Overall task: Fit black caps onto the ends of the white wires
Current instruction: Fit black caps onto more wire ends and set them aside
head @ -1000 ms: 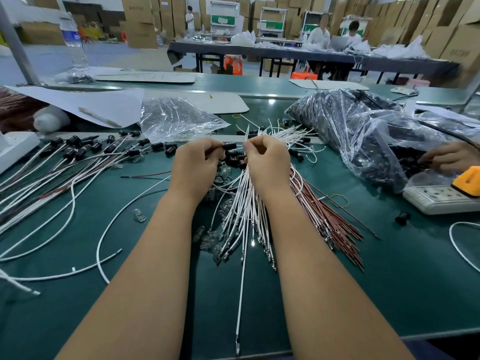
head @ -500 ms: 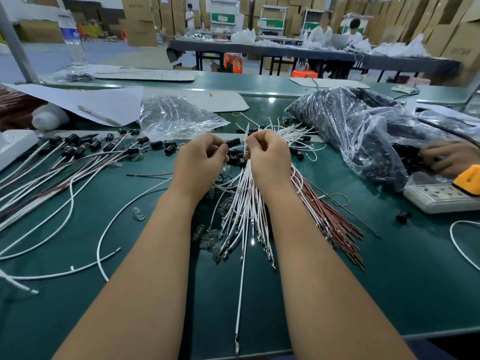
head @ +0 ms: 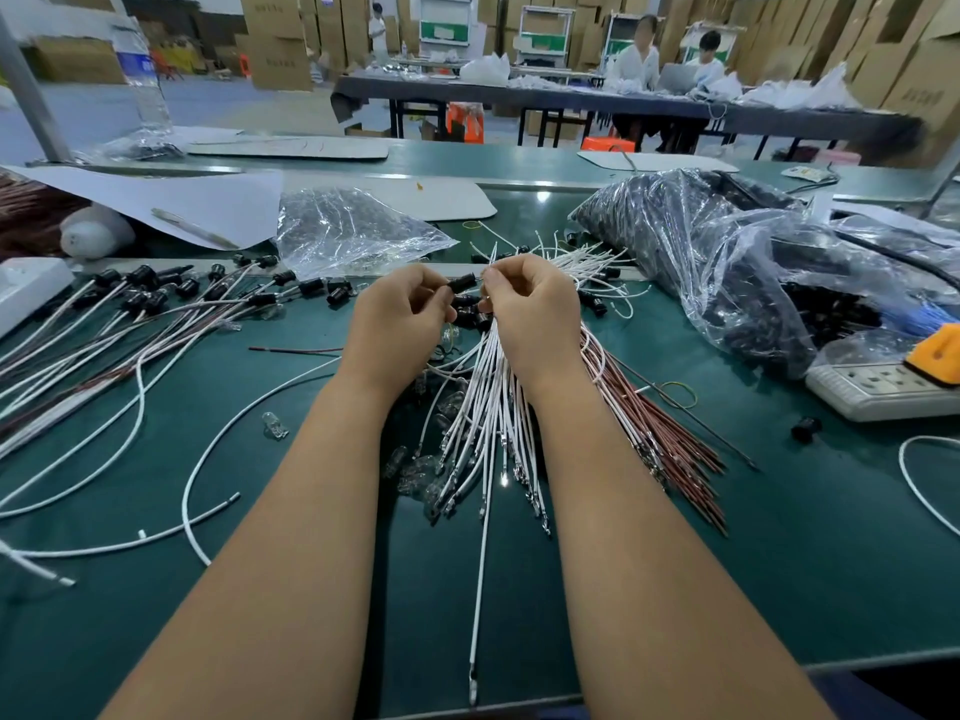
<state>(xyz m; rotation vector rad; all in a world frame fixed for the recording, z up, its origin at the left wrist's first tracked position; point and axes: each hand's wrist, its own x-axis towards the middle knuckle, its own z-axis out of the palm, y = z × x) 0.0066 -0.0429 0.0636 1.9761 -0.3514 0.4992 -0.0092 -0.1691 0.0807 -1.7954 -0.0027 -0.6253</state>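
We pinch a black cap [head: 461, 283] in our left hand [head: 400, 324] and a white wire [head: 480, 522] end in our right hand [head: 530, 314], both grips clamped above mid-worktop, aligning them for fitting.

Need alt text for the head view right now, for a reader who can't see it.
Over a green table, the left hand pinches a black cap against a wire end pinched by the right hand, above a fanned bundle of white wires. Capped wires lie left; bags of caps sit right.
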